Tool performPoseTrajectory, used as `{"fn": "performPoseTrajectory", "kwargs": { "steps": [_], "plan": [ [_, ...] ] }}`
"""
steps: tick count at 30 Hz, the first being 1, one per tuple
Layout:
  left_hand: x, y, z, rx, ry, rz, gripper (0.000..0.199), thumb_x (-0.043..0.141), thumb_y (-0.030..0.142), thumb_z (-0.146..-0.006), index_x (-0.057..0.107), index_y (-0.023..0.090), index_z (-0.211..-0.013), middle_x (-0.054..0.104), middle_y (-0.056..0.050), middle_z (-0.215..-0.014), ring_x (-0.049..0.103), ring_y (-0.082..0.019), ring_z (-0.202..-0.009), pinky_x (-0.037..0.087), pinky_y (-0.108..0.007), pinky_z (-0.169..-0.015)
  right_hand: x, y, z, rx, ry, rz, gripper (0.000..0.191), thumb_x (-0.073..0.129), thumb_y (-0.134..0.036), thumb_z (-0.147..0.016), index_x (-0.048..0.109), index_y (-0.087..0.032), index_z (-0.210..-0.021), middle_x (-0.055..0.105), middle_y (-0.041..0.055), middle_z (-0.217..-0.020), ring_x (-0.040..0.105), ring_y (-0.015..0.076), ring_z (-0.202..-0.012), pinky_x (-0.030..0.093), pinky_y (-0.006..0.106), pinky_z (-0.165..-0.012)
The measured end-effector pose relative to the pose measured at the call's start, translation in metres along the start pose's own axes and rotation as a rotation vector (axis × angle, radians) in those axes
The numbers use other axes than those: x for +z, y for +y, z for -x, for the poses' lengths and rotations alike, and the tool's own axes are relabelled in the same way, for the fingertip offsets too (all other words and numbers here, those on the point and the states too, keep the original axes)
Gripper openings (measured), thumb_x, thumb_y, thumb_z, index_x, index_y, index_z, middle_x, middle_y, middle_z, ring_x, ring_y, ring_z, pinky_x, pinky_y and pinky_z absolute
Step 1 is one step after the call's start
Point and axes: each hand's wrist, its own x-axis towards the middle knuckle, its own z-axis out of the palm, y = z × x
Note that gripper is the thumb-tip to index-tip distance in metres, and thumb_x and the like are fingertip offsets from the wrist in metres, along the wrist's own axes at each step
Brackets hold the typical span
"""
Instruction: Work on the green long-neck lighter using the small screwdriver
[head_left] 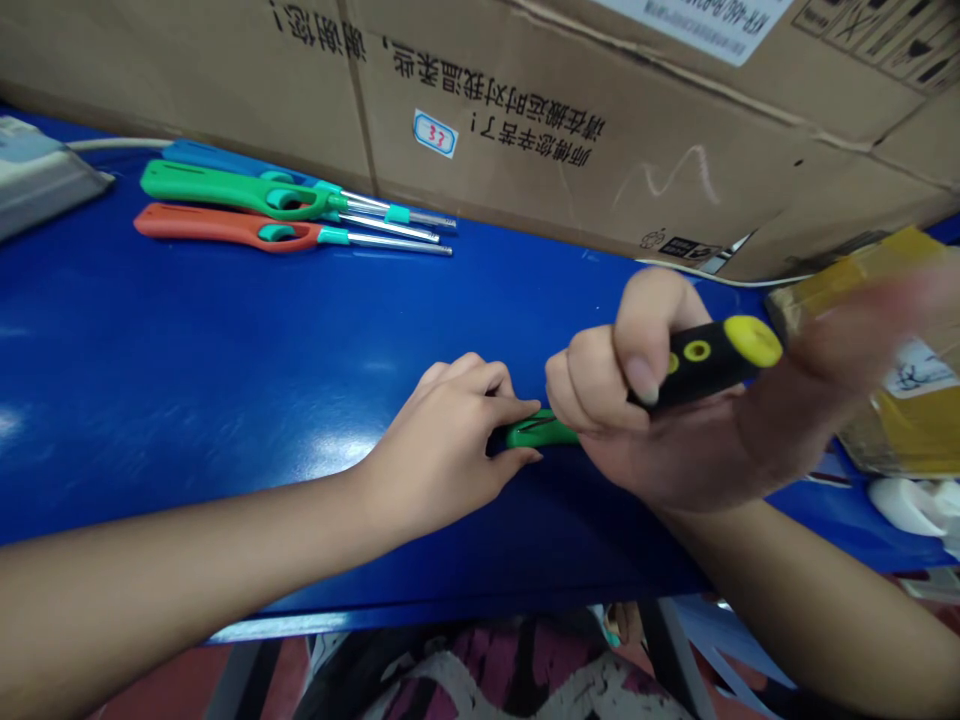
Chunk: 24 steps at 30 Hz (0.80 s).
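My left hand (457, 430) is closed, thumb and fingers pinching a green lighter (546, 430) low over the blue table. Only a short stretch of its green handle shows; my hands cover the rest. Just right of it, my right hand (675, 440) wraps around a screwdriver (697, 352) with a black and yellow handle. The handle's yellow end points right, and the tool's tip is hidden. My right thumb sticks out to the right, blurred. At the back left lie an orange lighter (225, 226), another green lighter (232, 188) and a blue lighter (217, 156), their metal tubes pointing right.
A large cardboard box (480, 190) stands along the back of the blue table (187, 380). On the right sit a carton with yellow tape (900, 440) and a white object (907, 505). A grey-white device (45, 180) with a cable is at the far left.
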Motion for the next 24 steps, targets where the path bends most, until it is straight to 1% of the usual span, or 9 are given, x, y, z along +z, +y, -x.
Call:
{"fn": "performPoseTrajectory", "kwargs": {
  "steps": [3, 6, 8, 11, 13, 15, 19, 21, 24],
  "plan": [
    [0.0004, 0.0, 0.0004, 0.002, 0.01, 0.005, 0.025, 0.074, 0.031, -0.086, 0.077, 0.03, -0.111, 0.068, -0.003, -0.109, 0.056, -0.025, -0.099, 0.041, -0.041, -0.081, 0.0024, -0.0023, -0.0009, -0.021, 0.053, 0.057, 0.048, 0.049, -0.059, -0.098, 0.053, -0.023, -0.066, 0.043, -0.0046, -0.052, 0.03, 0.0113, -0.043, 0.03, 0.029, -0.048],
    [0.0006, 0.0001, 0.0005, 0.007, 0.015, 0.009, 0.026, 0.075, 0.032, -0.086, 0.076, 0.029, -0.111, 0.067, -0.003, -0.105, 0.056, -0.024, -0.098, 0.041, -0.04, -0.082, 0.0012, -0.0025, -0.0046, -0.036, 0.101, 0.091, 0.051, 0.042, -0.044, -0.104, 0.056, -0.021, -0.061, 0.051, 0.0003, -0.07, 0.041, 0.0123, -0.048, 0.034, 0.032, -0.051],
    [0.0005, 0.0003, 0.0005, 0.007, 0.017, 0.014, 0.026, 0.075, 0.032, -0.085, 0.076, 0.028, -0.111, 0.067, -0.003, -0.1, 0.056, -0.023, -0.096, 0.041, -0.04, -0.082, -0.0006, -0.0018, -0.0075, -0.064, 0.115, 0.055, 0.053, 0.042, -0.043, -0.104, 0.059, -0.019, -0.059, 0.05, 0.0017, -0.076, 0.046, 0.0123, -0.052, 0.036, 0.033, -0.053],
    [0.0005, 0.0005, 0.0009, 0.002, 0.024, 0.017, 0.026, 0.076, 0.031, -0.085, 0.076, 0.028, -0.111, 0.066, -0.002, -0.097, 0.055, -0.023, -0.094, 0.041, -0.04, -0.08, -0.0021, -0.0019, -0.0095, -0.083, 0.126, -0.046, 0.034, 0.054, -0.044, -0.098, 0.066, -0.019, -0.077, 0.05, -0.0008, -0.072, 0.047, 0.0131, -0.054, 0.036, 0.032, -0.055],
    [0.0007, 0.0005, 0.0012, 0.001, 0.028, 0.013, 0.026, 0.076, 0.031, -0.085, 0.077, 0.028, -0.11, 0.067, -0.003, -0.1, 0.056, -0.023, -0.095, 0.04, -0.04, -0.079, -0.0023, -0.0038, -0.0085, -0.038, 0.133, -0.09, 0.024, 0.056, -0.039, -0.099, 0.064, -0.021, -0.086, 0.053, -0.0017, -0.07, 0.049, 0.0142, -0.056, 0.038, 0.031, -0.057],
    [0.001, 0.0004, 0.0014, 0.001, 0.031, 0.013, 0.026, 0.076, 0.031, -0.084, 0.077, 0.028, -0.11, 0.067, -0.003, -0.104, 0.057, -0.024, -0.096, 0.041, -0.04, -0.079, -0.0025, -0.0062, -0.0063, 0.007, 0.1, -0.089, 0.033, 0.042, -0.033, -0.105, 0.06, -0.021, -0.081, 0.056, -0.0008, -0.065, 0.051, 0.0151, -0.057, 0.041, 0.032, -0.061],
    [0.0012, 0.0005, 0.0005, 0.002, 0.017, 0.012, 0.026, 0.074, 0.031, -0.086, 0.077, 0.031, -0.112, 0.068, -0.003, -0.107, 0.058, -0.025, -0.099, 0.043, -0.042, -0.083, -0.0029, -0.0074, -0.0023, 0.002, -0.013, -0.062, 0.067, 0.004, -0.024, -0.107, 0.057, -0.021, -0.066, 0.041, -0.0019, -0.048, 0.038, 0.014, -0.048, 0.037, 0.029, -0.055],
    [0.0012, 0.0007, 0.0001, 0.002, 0.012, 0.006, 0.027, 0.074, 0.031, -0.087, 0.077, 0.031, -0.113, 0.068, -0.004, -0.107, 0.058, -0.025, -0.099, 0.043, -0.042, -0.085, -0.0021, -0.0071, -0.0022, 0.028, -0.012, -0.058, 0.064, 0.009, -0.034, -0.109, 0.055, -0.021, -0.066, 0.04, -0.0029, -0.047, 0.033, 0.0131, -0.046, 0.035, 0.028, -0.054],
    [0.0009, 0.001, 0.0003, -0.004, 0.014, 0.004, 0.028, 0.075, 0.031, -0.086, 0.077, 0.03, -0.114, 0.068, -0.004, -0.106, 0.058, -0.025, -0.099, 0.044, -0.042, -0.084, -0.0002, -0.0083, -0.004, 0.064, 0.033, -0.026, 0.05, 0.039, -0.055, -0.103, 0.054, -0.023, -0.068, 0.044, -0.0041, -0.051, 0.032, 0.012, -0.044, 0.034, 0.028, -0.051]
  ]
}}
